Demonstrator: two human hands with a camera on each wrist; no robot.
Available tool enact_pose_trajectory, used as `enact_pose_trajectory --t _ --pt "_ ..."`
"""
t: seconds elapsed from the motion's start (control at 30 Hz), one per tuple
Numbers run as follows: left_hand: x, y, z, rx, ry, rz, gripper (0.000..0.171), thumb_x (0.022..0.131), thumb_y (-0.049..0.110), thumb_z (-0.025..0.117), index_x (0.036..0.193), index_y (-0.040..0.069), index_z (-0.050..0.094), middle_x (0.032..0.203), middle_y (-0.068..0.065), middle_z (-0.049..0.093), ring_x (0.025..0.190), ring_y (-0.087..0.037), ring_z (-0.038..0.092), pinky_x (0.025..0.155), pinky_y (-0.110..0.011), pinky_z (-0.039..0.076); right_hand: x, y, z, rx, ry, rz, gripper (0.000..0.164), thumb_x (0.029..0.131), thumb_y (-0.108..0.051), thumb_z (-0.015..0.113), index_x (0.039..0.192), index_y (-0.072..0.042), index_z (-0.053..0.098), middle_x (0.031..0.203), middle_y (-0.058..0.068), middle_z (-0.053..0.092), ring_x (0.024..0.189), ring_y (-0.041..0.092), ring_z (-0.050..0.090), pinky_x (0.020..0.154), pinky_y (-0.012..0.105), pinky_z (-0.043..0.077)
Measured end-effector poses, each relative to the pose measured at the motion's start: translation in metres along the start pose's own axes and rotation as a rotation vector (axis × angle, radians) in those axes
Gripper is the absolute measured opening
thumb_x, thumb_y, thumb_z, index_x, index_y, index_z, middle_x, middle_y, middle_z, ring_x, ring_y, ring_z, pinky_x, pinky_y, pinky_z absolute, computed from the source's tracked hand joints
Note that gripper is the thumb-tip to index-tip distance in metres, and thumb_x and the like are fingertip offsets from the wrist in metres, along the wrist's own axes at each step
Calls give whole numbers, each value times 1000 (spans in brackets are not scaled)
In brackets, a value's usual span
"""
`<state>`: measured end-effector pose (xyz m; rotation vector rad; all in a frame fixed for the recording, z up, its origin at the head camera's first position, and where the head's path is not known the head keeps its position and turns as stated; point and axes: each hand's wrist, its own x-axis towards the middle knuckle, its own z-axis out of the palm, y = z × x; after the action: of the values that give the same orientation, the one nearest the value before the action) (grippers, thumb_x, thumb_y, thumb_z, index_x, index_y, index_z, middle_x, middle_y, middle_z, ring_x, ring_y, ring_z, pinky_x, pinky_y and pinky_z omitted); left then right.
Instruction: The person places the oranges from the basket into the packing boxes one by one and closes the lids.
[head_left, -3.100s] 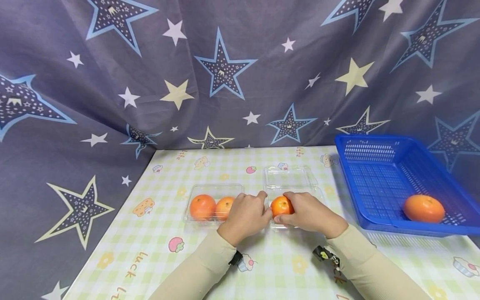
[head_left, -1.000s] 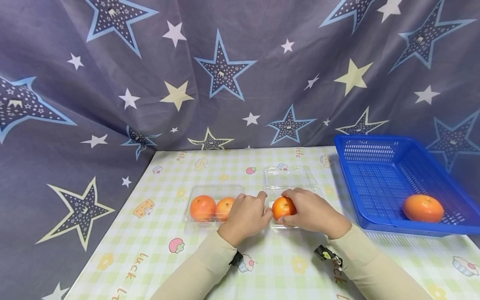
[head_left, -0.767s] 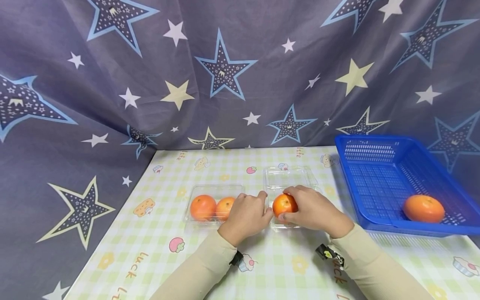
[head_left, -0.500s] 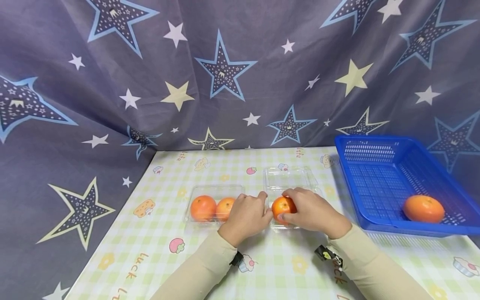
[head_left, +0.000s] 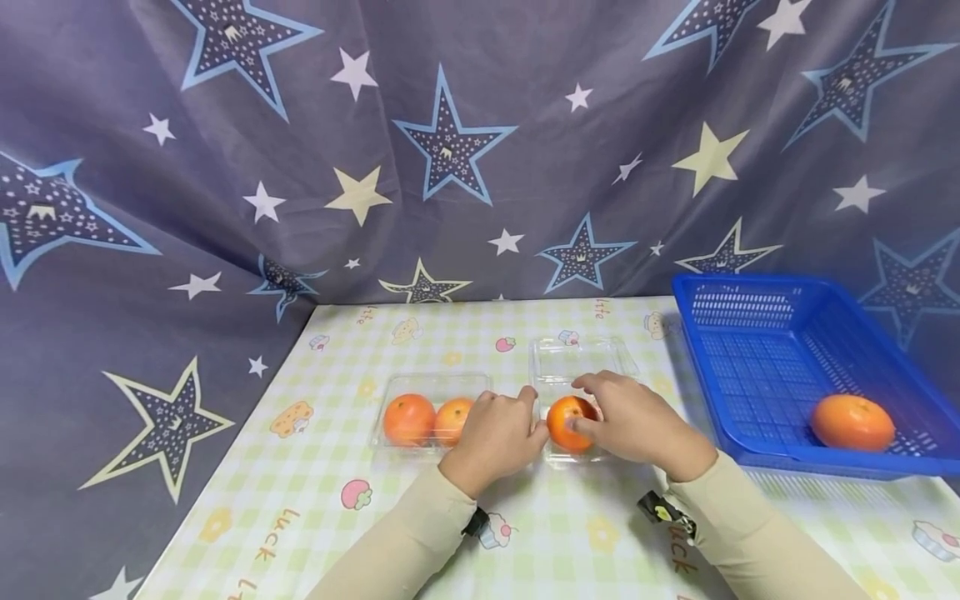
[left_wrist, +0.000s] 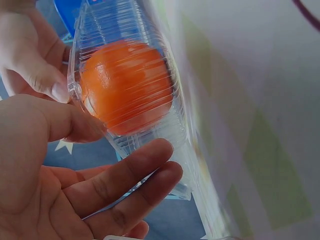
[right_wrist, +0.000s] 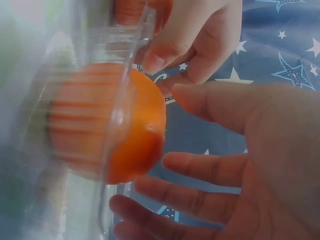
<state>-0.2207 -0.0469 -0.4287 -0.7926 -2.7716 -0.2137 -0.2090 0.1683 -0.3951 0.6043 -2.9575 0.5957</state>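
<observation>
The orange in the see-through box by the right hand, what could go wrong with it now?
The orange might roll, because the right hand is loosely open beside it. It also pokes above the rim of the open box, so the folded-back lid might squash it if someone shuts it.

"luck" lettering (head_left: pixel 277 534), "life" lettering (head_left: pixel 602 309) near far edge, both on checked tablecloth (head_left: pixel 555 533)

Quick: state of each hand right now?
Left hand: touching the open container; can't tell if gripping.
Right hand: open, close to that container's orange, not gripping.
</observation>
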Motion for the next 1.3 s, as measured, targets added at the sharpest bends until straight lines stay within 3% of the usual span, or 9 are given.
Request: enact_pose_trajectory --t 0.07,0.3,0.8,1.3 --pt "-1 0 0 -1 11 0 29 96 33 62 106 6 67 51 8 47 60 -18 64 76 -41 51 0 -1 -3 -11 3 -4 53 90 -35 79 131 -5 66 123 10 71 97 23 66 91 48 56" --pt "-1 1 1 -3 17 1 23 95 32 61 96 10 63 49 9 42 60 -19 62 74 -40 49 -3 1 -16 -50 16 4 52 90 -36 78 132 -6 66 129 13 70 115 34 68 96 54 55" --pt "0 -2 4 -5 -20 -23 30 96 35 57 107 8 64 50 9 45 63 -20 63 79 -39 49 -12 11 -48 -137 29 8 52 91 -38 77 131 -6 67 127 15 71 115 36 68 96 57 54" --pt "0 -1 3 4 -12 -14 27 95 35 57 104 10 62 51 9 46 63 -21 64 78 -38 48 -26 28 -80 -188 38 27 50 92 -37 76 129 -4 68 127 21 69 114 41 67 95 61 52"
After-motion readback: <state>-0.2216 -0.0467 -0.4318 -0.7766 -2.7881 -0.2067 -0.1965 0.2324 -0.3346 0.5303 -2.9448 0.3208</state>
